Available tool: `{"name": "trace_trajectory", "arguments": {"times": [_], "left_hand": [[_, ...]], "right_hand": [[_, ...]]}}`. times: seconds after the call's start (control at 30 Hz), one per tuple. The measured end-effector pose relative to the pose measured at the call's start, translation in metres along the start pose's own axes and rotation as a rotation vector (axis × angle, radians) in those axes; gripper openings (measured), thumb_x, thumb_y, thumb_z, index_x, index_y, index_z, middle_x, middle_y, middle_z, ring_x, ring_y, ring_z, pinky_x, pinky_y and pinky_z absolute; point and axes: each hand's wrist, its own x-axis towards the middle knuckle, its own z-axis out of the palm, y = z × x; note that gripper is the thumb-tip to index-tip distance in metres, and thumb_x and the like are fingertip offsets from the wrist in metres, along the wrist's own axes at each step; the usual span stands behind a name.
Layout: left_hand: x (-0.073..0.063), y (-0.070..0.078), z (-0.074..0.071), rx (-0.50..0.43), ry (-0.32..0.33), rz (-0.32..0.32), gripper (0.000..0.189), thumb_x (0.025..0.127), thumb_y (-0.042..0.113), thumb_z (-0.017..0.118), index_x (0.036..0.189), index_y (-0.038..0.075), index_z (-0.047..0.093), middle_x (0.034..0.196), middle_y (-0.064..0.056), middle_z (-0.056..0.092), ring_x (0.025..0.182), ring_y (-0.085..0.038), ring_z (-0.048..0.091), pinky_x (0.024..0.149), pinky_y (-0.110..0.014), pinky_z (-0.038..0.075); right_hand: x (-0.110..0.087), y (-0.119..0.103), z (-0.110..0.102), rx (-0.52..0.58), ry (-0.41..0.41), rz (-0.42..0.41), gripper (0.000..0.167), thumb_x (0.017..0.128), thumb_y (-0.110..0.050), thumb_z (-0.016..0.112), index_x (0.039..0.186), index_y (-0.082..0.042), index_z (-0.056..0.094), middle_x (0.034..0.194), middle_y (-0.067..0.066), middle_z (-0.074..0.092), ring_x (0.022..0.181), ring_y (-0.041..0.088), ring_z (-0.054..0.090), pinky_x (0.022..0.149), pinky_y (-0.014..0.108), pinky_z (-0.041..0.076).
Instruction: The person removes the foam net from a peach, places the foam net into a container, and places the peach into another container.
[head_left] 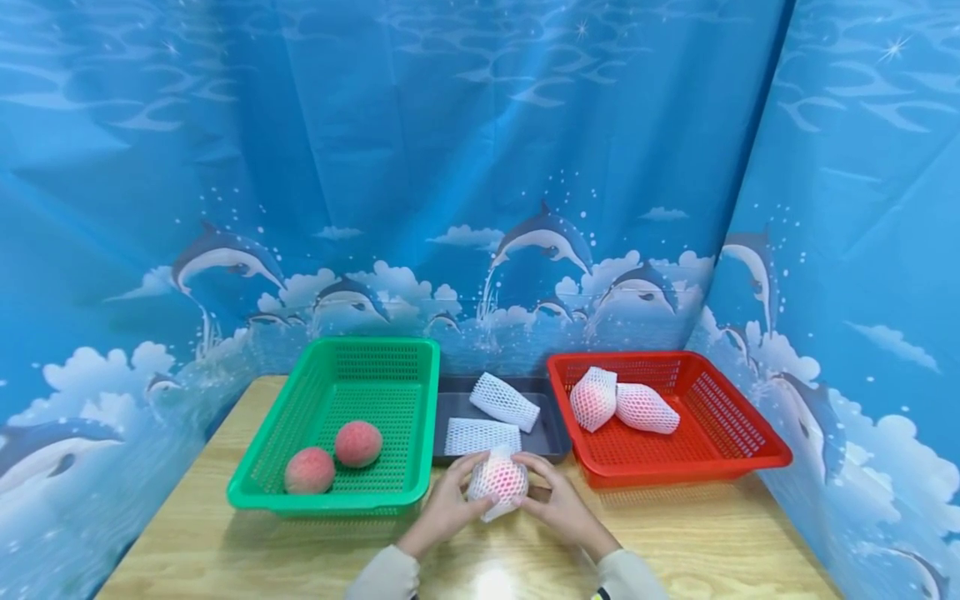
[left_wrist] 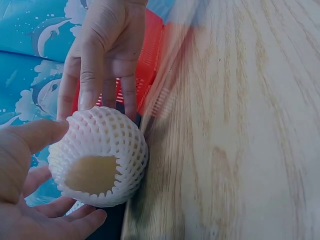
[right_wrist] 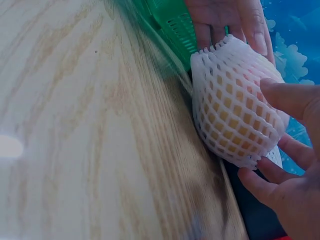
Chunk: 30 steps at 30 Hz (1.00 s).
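Note:
A pinkish peach in a white foam net (head_left: pixel 498 482) is held between both hands above the wooden table. My left hand (head_left: pixel 448 505) grips its left side, thumb in front, and my right hand (head_left: pixel 558 505) grips the right side. Through the net's round opening in the left wrist view, the yellowish skin of the netted peach (left_wrist: pixel 92 174) shows. Seen from the right wrist, mesh covers the fruit (right_wrist: pixel 235 107). Two bare peaches (head_left: pixel 358 443) lie in the green basket (head_left: pixel 431 392) to the left.
Behind the hands, a dark grey tray (head_left: pixel 453 400) carries two flat foam nets (head_left: pixel 482 437). At right stands a red basket (head_left: pixel 720 446) with two netted peaches (head_left: pixel 594 400). A blue dolphin-print curtain (head_left: pixel 450 150) hangs behind the wooden table (head_left: pixel 300 567).

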Motion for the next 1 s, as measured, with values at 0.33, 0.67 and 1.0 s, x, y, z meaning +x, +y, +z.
{"name": "trace_trajectory", "arguments": {"times": [0.33, 0.67, 1.0], "left_hand": [[0.004, -0.004, 0.006, 0.057, 0.059, -0.087, 0.065, 0.074, 0.01, 0.078, 0.133, -0.001, 0.052, 0.132, -0.025, 0.051, 0.122, -0.044, 0.049, 0.103, -0.057, 0.041], [0.004, -0.007, 0.01, -0.034, 0.081, -0.117, 0.067, 0.07, 0.009, 0.08, 0.131, 0.0, 0.054, 0.13, -0.025, 0.051, 0.118, -0.041, 0.052, 0.102, -0.056, 0.043], [0.005, -0.006, 0.006, -0.059, -0.002, 0.0, 0.066, 0.064, 0.001, 0.082, 0.125, 0.002, 0.058, 0.129, -0.02, 0.052, 0.118, -0.041, 0.051, 0.096, -0.052, 0.049]], "right_hand": [[0.001, -0.001, 0.002, 0.022, 0.029, 0.042, 0.054, 0.082, 0.001, 0.071, 0.132, 0.005, 0.051, 0.141, 0.029, 0.039, 0.128, 0.046, 0.038, 0.099, 0.042, 0.049], [0.0, 0.0, 0.003, 0.004, 0.041, 0.01, 0.054, 0.08, 0.002, 0.073, 0.13, 0.005, 0.053, 0.139, 0.029, 0.04, 0.124, 0.045, 0.04, 0.098, 0.042, 0.05], [0.0, 0.004, -0.007, -0.206, -0.052, -0.015, 0.079, 0.073, -0.005, 0.079, 0.143, -0.007, 0.042, 0.153, 0.024, 0.025, 0.138, 0.039, 0.025, 0.106, 0.053, 0.037]]}}
